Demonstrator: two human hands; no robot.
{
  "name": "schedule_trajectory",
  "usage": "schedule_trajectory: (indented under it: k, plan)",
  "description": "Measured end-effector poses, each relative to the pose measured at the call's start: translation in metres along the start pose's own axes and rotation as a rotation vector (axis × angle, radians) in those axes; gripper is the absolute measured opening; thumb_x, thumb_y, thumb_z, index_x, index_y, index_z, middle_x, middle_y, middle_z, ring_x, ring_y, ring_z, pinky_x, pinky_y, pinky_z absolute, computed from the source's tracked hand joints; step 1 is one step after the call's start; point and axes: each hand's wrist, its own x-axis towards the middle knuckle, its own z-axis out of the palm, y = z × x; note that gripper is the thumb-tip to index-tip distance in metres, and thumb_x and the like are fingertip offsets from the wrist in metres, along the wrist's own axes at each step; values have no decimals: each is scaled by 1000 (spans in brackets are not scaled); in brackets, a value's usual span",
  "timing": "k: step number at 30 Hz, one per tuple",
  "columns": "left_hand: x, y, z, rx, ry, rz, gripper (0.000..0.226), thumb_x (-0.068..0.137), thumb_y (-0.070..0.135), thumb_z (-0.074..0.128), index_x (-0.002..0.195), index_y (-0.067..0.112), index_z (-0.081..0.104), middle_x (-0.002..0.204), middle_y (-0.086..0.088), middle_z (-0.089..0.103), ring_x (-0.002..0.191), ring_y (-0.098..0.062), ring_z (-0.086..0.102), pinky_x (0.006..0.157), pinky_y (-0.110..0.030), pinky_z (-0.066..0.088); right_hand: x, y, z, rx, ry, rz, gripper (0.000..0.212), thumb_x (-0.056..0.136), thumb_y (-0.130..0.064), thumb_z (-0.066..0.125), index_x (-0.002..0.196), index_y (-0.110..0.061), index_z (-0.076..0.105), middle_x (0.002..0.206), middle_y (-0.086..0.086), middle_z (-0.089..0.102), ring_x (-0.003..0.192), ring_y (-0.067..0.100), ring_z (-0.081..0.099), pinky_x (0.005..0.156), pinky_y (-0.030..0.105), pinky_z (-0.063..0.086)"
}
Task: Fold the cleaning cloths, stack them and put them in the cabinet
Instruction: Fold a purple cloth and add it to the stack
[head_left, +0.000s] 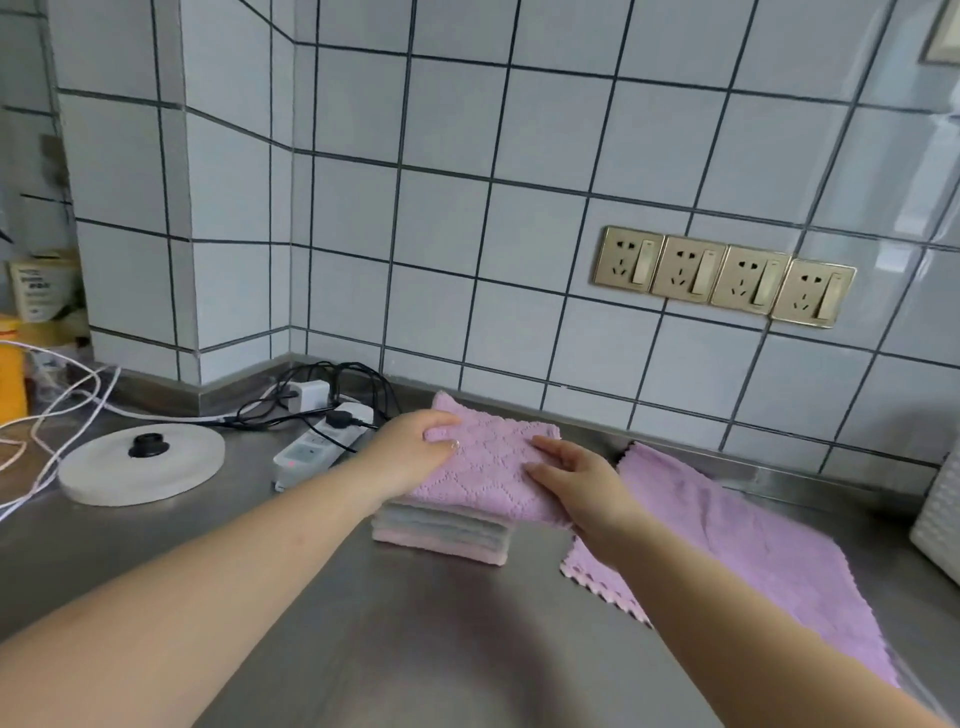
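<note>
Steel bench (322, 613), contents. Folded cleaning cloths: one stack (441, 535), layers pink, grey and pale, exact number not countable from the edges; topped by one folded purple cloth (488, 467) with a quilted pattern. Unfolded cloths: one, a purple cloth (737, 561) lying flat just right of the stack, its zigzag edge near the stack's right corner. Hands: two, both on the folded purple cloth. Left hand (415, 447) rests on the cloth's left part, fingers (441, 434) curled over its far left edge, thumb pressed on top. Right hand (576, 473) lies on the cloth's right part, fingers (550, 447) nearly straight and flat on the fabric, thumb spread along its near side; nothing gripped by it. The folded purple cloth thus lies under both sets of fingers, overhanging the stack slightly to the right. Left of the stack: one white power strip (317, 441) with black plugs and one white charger (309, 395); one round white kettle base (140, 462); loose white cables (52, 410). On the tiled wall behind and right of the stack: four gold socket plates (724, 275) in a row.
</note>
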Motion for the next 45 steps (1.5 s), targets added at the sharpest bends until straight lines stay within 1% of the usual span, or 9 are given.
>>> schedule_trajectory:
  k: [11, 14, 19, 23, 28, 32, 37, 42, 45]
  plan:
    - [52, -47, -11, 361, -45, -77, 33, 92, 25, 53, 125, 22, 56, 136, -1, 51, 123, -19, 48, 98, -24, 35, 64, 21, 39, -216, 6, 24, 45, 87, -18, 65, 131, -15, 54, 123, 0, 58, 105, 14, 59, 91, 32, 50]
    - [56, -56, -5, 437, -85, -70, 15, 91, 21, 50, 83, 34, 51, 105, -2, 50, 100, -19, 53, 78, -23, 36, 68, 27, 40, -309, -7, 12, 44, 88, -20, 64, 131, -17, 55, 127, 1, 59, 64, -8, 59, 70, 18, 52]
    - [59, -60, -6, 564, -60, -58, 38, 89, 33, 52, 126, 24, 53, 134, -11, 45, 126, -28, 42, 103, -34, 38, 72, 19, 40, -580, 49, 18, 48, 88, -32, 59, 134, -23, 51, 137, 5, 50, 110, 22, 58, 96, 32, 48]
    - [64, -46, 0, 521, -5, 103, 46, 95, 21, 40, 142, 16, 39, 148, -4, 36, 137, -20, 32, 113, -33, 27, 72, -3, 58, -870, 113, -158, 47, 94, -36, 45, 140, -28, 42, 152, 2, 30, 139, 24, 30, 114, 45, 25]
    - [68, -56, 26, 616, -192, 27, 41, 94, 22, 34, 134, 19, 42, 138, -9, 45, 126, -27, 45, 103, -42, 39, 70, 5, 91, -1161, -107, -133, 43, 96, -29, 31, 137, -38, 40, 151, -5, 29, 144, 21, 16, 111, 66, 4]
    - [69, -77, 27, 669, -284, 5, 51, 99, 29, 22, 148, 16, 20, 159, -1, 10, 146, -17, 5, 118, -43, 13, 67, 22, 86, -1120, -170, -28, 49, 98, -42, 16, 146, -36, 22, 159, -8, 6, 147, 16, 0, 111, 65, -3]
    - [68, -83, 25, 652, -269, -27, 57, 99, 37, 23, 150, 15, 11, 159, -3, 1, 146, -16, -2, 120, -38, 6, 65, 27, 77, -1074, -112, 75, 62, 92, -58, 21, 148, -31, 17, 160, -8, 0, 147, 18, 0, 111, 63, -1]
    - [56, -71, 23, 795, -74, 22, 49, 97, 36, 27, 141, 20, 37, 154, 1, 28, 142, -20, 20, 116, -40, 19, 51, 30, 70, -962, 54, 24, 51, 93, -52, 28, 134, -27, 44, 154, -3, 26, 136, 24, 33, 111, 57, 11]
    - [45, -49, 22, 858, 43, 174, 27, 94, 30, 36, 96, 21, 61, 116, -2, 58, 121, -23, 44, 94, -32, 35, 35, 29, 50, -844, 127, -125, 34, 97, -36, 35, 122, -28, 56, 135, -5, 48, 125, 17, 45, 115, 53, 10]
